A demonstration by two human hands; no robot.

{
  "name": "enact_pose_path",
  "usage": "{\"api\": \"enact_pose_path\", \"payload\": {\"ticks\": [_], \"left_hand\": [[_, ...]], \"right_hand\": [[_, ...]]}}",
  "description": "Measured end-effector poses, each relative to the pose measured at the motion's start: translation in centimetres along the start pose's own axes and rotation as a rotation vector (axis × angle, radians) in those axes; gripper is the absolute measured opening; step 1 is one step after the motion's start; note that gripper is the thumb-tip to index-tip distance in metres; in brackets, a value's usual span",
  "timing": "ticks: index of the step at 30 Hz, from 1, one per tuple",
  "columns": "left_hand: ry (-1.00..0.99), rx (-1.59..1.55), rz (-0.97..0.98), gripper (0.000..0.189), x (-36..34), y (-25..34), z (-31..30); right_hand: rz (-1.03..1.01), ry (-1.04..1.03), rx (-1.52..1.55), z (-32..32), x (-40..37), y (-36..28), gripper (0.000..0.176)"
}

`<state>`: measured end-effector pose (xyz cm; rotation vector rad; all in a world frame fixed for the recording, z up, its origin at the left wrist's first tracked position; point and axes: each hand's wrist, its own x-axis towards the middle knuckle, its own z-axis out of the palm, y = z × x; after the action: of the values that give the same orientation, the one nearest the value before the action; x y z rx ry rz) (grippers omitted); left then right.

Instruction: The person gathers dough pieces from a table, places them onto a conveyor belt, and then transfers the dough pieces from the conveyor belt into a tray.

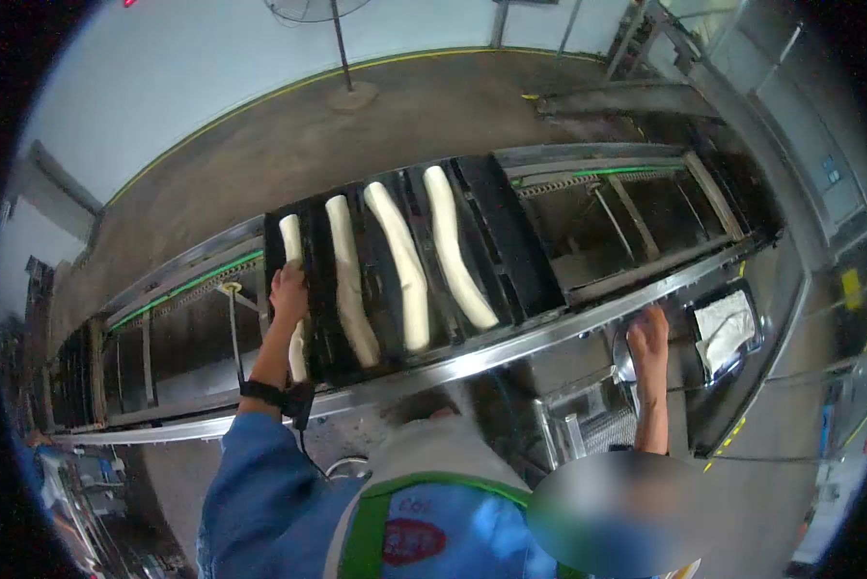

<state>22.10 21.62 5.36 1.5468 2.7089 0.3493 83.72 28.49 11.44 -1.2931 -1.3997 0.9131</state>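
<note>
Several long, pale dough rolls lie lengthwise in the grooves of a black tray [530, 261]. My left hand [289, 292] is on the leftmost dough roll [291, 232], its fingers bent around the middle and hiding that stretch. To its right are a second dough roll [348, 280], a third, slightly kinked dough roll [399, 256] and a curved dough roll [449, 241]. My right hand [648, 333] is beyond the rail on the near side, above a round metal bowl [625, 357]. Its fingers are curled together, and whatever they hold is hidden.
A conveyor frame [636, 217] with chains and crossbars carries the tray, and its shiny metal rail [453, 367] runs along my side. At the right, a dark tray [756, 328] holds a white cloth [725, 330]. A metal rack [578, 425] stands below. A fan stand [342, 48] is beyond.
</note>
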Motion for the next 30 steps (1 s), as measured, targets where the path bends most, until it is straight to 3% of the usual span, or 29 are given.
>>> {"api": "enact_pose_path", "payload": {"ticks": [2, 3, 4, 5, 6, 8, 9, 11, 12, 14, 15, 16, 17, 18, 19, 20, 21, 22, 23, 24, 25, 26, 29, 30], "left_hand": [[-0.017, 0.105, 0.028, 0.035, 0.5, -0.8, 0.2], [-0.035, 0.212, 0.041, 0.034, 0.6, -0.8, 0.5], [-0.066, -0.065, -0.051, 0.035, 0.2, 0.5, -0.7], [-0.074, -0.066, -0.042, 0.035, 0.2, 0.6, -0.4], [-0.087, 0.024, -0.004, 0.035, 0.0, 0.7, -0.2], [-0.107, 0.118, 0.049, 0.035, 0.0, 1.0, 0.2], [-0.071, 0.007, 0.047, 0.036, 0.1, 1.3, 0.8], [-0.051, -0.11, 0.066, 0.037, -0.5, 3.5, 0.5], [0.025, -0.109, 0.043, 0.038, -1.3, 5.9, -0.4], [0.094, -0.118, 0.035, 0.039, -2.9, 11.4, -1.2], [0.316, -0.098, 0.164, 0.04, -3.4, 13.9, -1.0], [0.539, -0.081, 0.29, 0.04, -3.7, 15.8, -1.7], [0.526, -0.143, 0.458, 0.038, -3.7, 18.9, -2.6], [0.385, -0.465, 0.591, 0.037, -4.2, 21.4, -2.2], [0.395, -0.363, 0.77, 0.035, -5.1, 24.4, -3.4], [0.16, -0.331, 0.754, 0.032, -5.2, 25.8, -0.7], [0.148, -0.31, 0.843, 0.033, -6.6, 27.7, -0.6], [-0.008, -0.262, 0.846, 0.031, -6.8, 29.5, 0.2], [-0.017, -0.244, 0.914, 0.031, -6.7, 30.4, 1.3], [-0.021, -0.237, 0.935, 0.031, -6.6, 31.7, 2.2], [-0.027, -0.228, 0.958, 0.032, -6.4, 32.5, 3.3], [-0.026, -0.197, 0.981, 0.031, -6.1, 33.2, 4.6], [-0.126, -0.065, 1.152, 0.028, -5.4, 33.5, 5.2], [-0.166, -0.005, 1.083, 0.029, -5.5, 33.2, 4.0]], "right_hand": [[-0.196, 0.057, -0.862, -5.5, -6.4, 6.8, 0.053], [-0.105, 0.023, -0.948, -8.5, -10.3, 10.5, 0.058], [0.283, -0.081, -1.043, -10.6, -14.7, 11.0, 0.058], [0.586, -0.131, -1.204, -12.2, -19.4, 13.1, 0.06], [0.802, -0.167, -1.154, -13.8, -23.7, 14.1, 0.065], [1.132, -0.263, -1.26, -14.3, -28.8, 13.7, 0.061], [1.151, -0.257, -1.255, -14.3, -30.5, 13.7, 0.061], [0.996, -0.112, -1.273, -13.7, -33.6, 13.9, 0.063], [0.878, -0.087, -1.438, -13.3, -34.2, 14.2, 0.064], [0.924, -0.032, -1.46, -14.7, -34.8, 16.3, 0.063], [0.946, 0.013, -1.482, -15.4, -35.0, 17.1, 0.062], [0.753, -0.017, -1.529, -15.4, -35.2, 16.6, 0.049], [0.764, -0.009, -1.533, -16.2, -34.6, 16.2, 0.049], [0.81, -0.01, -1.353, -17.0, -33.4, 15.1, 0.043], [0.844, -0.013, -1.174, -17.8, -31.9, 13.7, 0.039], [0.841, -0.006, -1.18, -18.1, -30.5, 11.0, 0.039], [0.549, 0.171, -1.068, -18.0, -29.2, 6.9, 0.024], [0.257, 0.336, -0.941, -18.4, -28.3, 3.1, 0.011], [0.45, 0.512, -0.44, -18.8, -27.9, 0.1, 0.017], [0.297, 0.77, -0.114, -22.1, -29.5, 2.2, 0.036], [0.385, 0.508, -0.768, -19.7, -26.6, -6.5, 0.053], [0.381, 0.624, -0.612, -21.4, -26.9, -7.7, 0.056], [0.128, 0.773, -0.331, -17.7, -22.7, -18.2, 0.044], [0.051, 0.785, -0.234, -15.7, -20.5, -21.5, 0.043]]}}
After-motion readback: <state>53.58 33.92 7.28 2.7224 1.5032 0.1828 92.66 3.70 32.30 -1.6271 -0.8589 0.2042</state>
